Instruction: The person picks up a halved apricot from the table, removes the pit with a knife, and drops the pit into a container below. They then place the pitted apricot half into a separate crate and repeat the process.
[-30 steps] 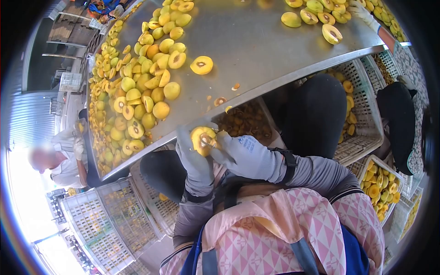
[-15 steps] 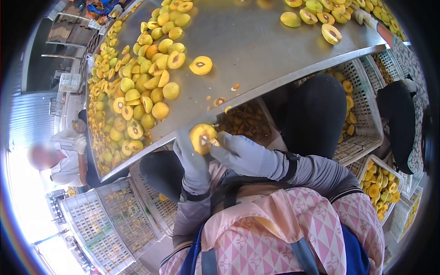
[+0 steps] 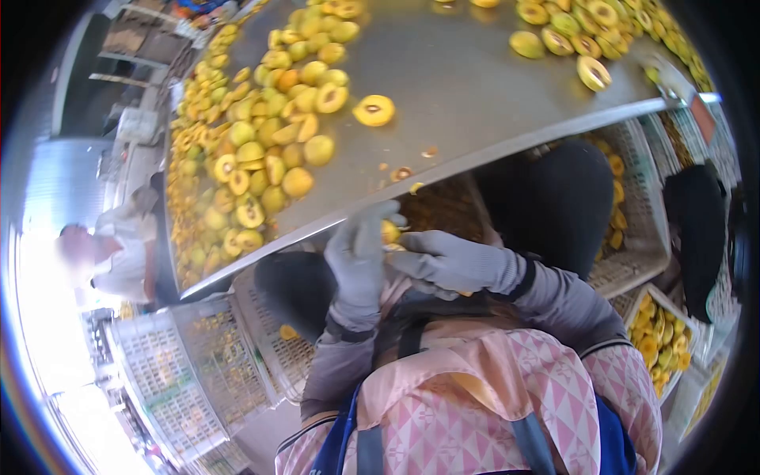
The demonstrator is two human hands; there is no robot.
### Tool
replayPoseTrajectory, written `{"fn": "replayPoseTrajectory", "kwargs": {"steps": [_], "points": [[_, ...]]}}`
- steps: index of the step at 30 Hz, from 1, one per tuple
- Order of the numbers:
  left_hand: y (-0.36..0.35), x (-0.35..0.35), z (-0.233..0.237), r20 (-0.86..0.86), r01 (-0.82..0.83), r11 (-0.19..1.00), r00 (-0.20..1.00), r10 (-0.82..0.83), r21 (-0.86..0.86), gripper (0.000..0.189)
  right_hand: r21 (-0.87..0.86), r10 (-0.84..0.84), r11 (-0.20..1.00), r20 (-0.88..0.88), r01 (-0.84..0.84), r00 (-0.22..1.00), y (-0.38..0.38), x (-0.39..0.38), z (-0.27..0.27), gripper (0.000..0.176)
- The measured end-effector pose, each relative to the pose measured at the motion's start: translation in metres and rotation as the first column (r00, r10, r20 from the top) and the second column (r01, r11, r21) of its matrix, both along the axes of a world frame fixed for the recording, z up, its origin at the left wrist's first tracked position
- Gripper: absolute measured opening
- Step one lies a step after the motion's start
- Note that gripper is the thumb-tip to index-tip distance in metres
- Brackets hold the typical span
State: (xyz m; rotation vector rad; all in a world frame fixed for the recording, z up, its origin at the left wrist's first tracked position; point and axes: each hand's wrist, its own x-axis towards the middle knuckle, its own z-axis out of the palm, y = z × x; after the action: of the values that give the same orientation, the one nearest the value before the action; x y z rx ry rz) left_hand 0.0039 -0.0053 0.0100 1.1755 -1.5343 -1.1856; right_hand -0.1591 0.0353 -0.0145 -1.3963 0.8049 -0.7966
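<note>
My left hand (image 3: 356, 257), in a pale grey glove, is closed around a yellow peach half (image 3: 389, 231), mostly hidden by the fingers. My right hand (image 3: 459, 263), gloved too, is beside it with curled fingers near the fruit's lower edge. The metal tip of a pitting tool showed at that hand half a second ago; the glove now covers most of it. Both hands are in front of the metal table's edge, above a dark container (image 3: 447, 207) of brown scraps.
The metal table (image 3: 443, 103) bears a heap of peach halves (image 3: 269, 134), a lone half (image 3: 374, 110) and scraps near its edge. White crates (image 3: 633, 198) stand at the right, others (image 3: 158, 372) at the left. A co-worker's gloved hand (image 3: 673, 79) is at the upper right; another person (image 3: 119, 249) is at the left.
The view has shifted, so the table appears lower and further right. The peach half has turned from showing its cut face to being mostly covered by the left fingers. The right hand has dropped slightly.
</note>
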Motion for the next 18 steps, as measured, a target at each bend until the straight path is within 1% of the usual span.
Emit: {"fn": "replayPoseTrajectory", "kwargs": {"steps": [1, 2, 3, 4, 7, 10, 13, 14, 15, 16, 18], "points": [[0.0, 0.001, -0.001, 0.068, -0.009, 1.0, 0.998, 0.01, -0.013, 0.024, -0.083, -0.038, 0.996, -0.042, 0.034, 0.998, -0.001, 0.001, -0.005, 0.031], [0.001, 0.002, 0.002, 0.049, -0.031, 0.999, 0.998, 0.031, 0.008, 0.022, -0.188, -0.168, 0.97, -0.058, 0.154, 0.984, 0.002, 0.006, -0.018, 0.028], [0.002, 0.002, 0.003, 0.027, -0.047, 0.998, 0.999, 0.046, 0.035, 0.021, -0.287, -0.301, 0.918, -0.06, 0.273, 0.952, 0.005, 0.013, -0.017, 0.025], [0.004, 0.002, 0.003, 0.002, -0.058, 0.996, 0.998, 0.058, 0.066, 0.02, -0.631, -0.597, 0.664, -0.126, 0.401, 0.792, 0.013, 0.021, -0.016, 0.021], [0.006, 0.001, 0.001, 0.025, -0.097, 0.995, 0.995, 0.097, 0.0, 0.02, -0.538, -0.525, 0.778, -0.274, 0.324, 0.806, 0.017, 0.025, -0.01, 0.021], [0.004, 0.004, -0.003, 0.011, -0.06, 0.998, 0.998, 0.06, -0.026, 0.02, -0.56, -0.528, 0.761, -0.242, 0.327, 0.814, 0.015, 0.025, -0.016, 0.022], [0.002, 0.0, -0.003, -0.144, -0.043, 0.962, 0.986, 0.084, 0.268, 0.021, -0.42, -0.46, 0.826, -0.114, 0.377, 0.881, 0.01, 0.027, -0.023, 0.024], [0.002, -0.004, -0.001, -0.133, -0.056, 0.957, 0.986, 0.098, 0.286, 0.022, -0.236, -0.373, 0.905, -0.042, 0.353, 0.927, 0.009, 0.024, -0.022, 0.024], [0.0, -0.004, -0.002, -0.151, -0.028, 0.963, 0.986, 0.071, 0.268, 0.022, -0.048, -0.299, 0.952, 0.056, 0.302, 0.953, 0.007, 0.022, -0.018, 0.026], [-0.002, -0.003, -0.004, -0.164, -0.004, 0.968, 0.985, 0.047, 0.252, 0.023, 0.136, -0.239, 0.967, 0.174, 0.218, 0.955, 0.007, 0.021, -0.013, 0.027], [-0.003, -0.002, -0.002, -0.202, 0.047, 0.979, 0.979, -0.005, 0.2, 0.027, 0.307, -0.173, 0.944, 0.164, 0.117, 0.971, 0.006, 0.009, 0.002, 0.03]]}}
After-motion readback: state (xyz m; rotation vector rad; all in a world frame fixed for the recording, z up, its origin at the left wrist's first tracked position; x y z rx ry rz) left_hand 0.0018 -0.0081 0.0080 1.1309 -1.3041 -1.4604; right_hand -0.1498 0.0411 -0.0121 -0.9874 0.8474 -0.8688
